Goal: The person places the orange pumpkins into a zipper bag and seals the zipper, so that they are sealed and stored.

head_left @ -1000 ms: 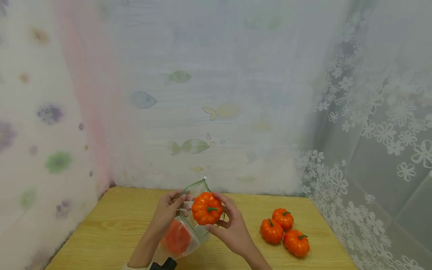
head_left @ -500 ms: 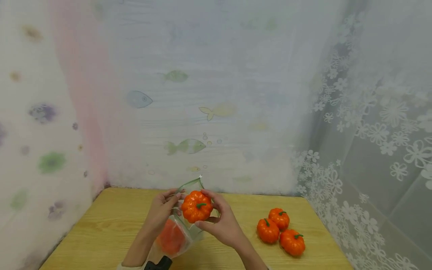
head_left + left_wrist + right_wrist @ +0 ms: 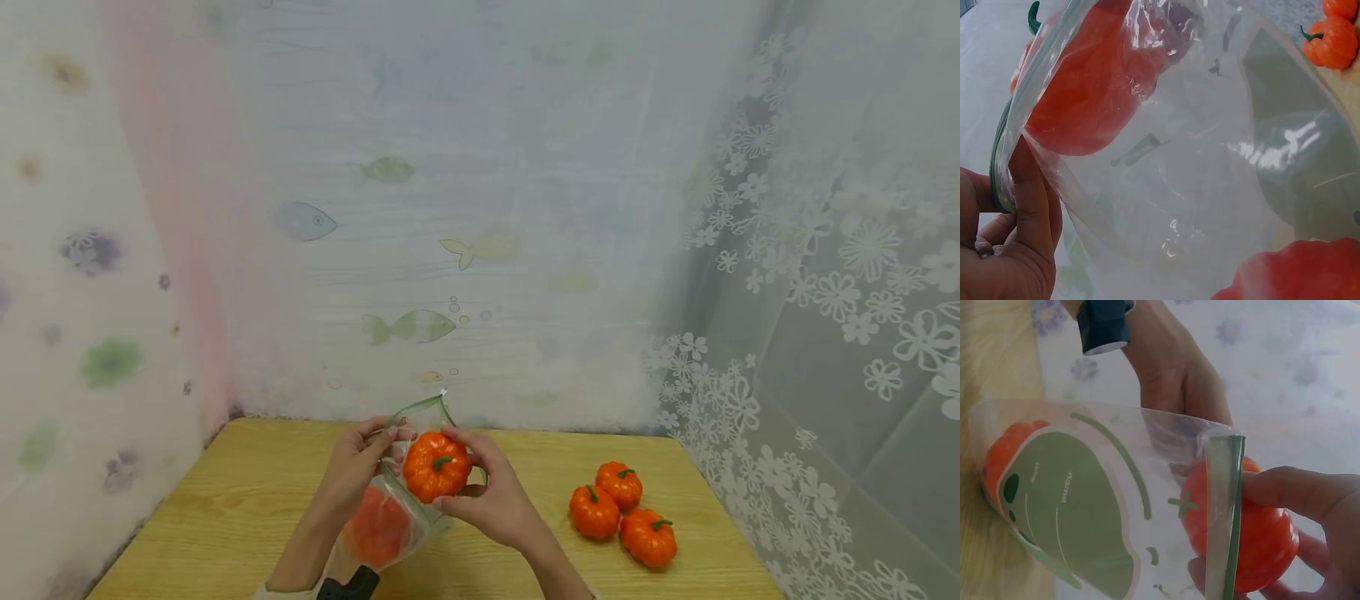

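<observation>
My left hand (image 3: 351, 467) pinches the edge of a clear zip bag (image 3: 1160, 444), which has a green zip strip and a green printed patch. The bag's mouth stands open, facing right. My right hand (image 3: 497, 498) grips a small orange pumpkin (image 3: 433, 472) with a green stem, thumb and fingers spread around its side. In the right wrist view that pumpkin lies partly inside the mouth, behind the zip strip. Another orange pumpkin (image 3: 377, 533) rests lower down within the bag, blurred by the plastic. The left hand's far fingers are partly hidden by the bag.
Three more orange pumpkins (image 3: 622, 517) sit grouped on the wooden table (image 3: 247, 500) to the right of my hands. A pale curtain with printed fish (image 3: 423, 325) hangs behind the table, and flowered sheets flank both sides. A dark wrist device (image 3: 348, 585) shows on the left wrist.
The right hand has moved the pumpkin slightly left, further into the bag's mouth, and a little down in the last half second. The left hand keeps its hold; the whole head view has shifted slightly.
</observation>
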Demonstrator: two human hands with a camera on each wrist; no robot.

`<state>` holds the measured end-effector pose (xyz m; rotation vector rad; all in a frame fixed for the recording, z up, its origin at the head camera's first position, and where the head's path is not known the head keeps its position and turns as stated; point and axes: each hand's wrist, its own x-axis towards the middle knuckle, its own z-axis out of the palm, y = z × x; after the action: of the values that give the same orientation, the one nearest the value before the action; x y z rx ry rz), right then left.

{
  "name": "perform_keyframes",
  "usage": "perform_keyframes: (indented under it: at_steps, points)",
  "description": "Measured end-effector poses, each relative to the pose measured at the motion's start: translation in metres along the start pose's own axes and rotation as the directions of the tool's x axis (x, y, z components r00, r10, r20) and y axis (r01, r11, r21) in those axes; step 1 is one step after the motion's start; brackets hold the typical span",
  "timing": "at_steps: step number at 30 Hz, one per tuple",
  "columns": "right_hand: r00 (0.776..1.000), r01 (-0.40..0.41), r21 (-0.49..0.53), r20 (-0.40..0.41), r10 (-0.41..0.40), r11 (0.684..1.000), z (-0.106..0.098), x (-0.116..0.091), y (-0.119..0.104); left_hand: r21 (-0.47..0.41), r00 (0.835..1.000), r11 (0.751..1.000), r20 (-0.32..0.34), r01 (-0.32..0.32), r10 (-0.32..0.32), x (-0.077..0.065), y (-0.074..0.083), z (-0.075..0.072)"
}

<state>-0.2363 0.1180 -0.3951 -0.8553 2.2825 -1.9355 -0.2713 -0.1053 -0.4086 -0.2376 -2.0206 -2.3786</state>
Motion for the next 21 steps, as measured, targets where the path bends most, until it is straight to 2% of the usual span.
perform_keyframes:
  at_steps: [10,21]
  points:
    - [0.998,-0.021,-0.066,0.063,0.025,0.998,-0.004,-0.007,0.001,-0.002,0.999,1.000,0.031,-0.012,0.013,-0.008,-0.001,0.004]
    - [0.987,-0.046,-0.119,0.146,0.063,0.992,-0.009,-0.010,-0.002,-0.002,0.996,0.998,0.058,-0.065,0.065,-0.011,-0.004,0.006]
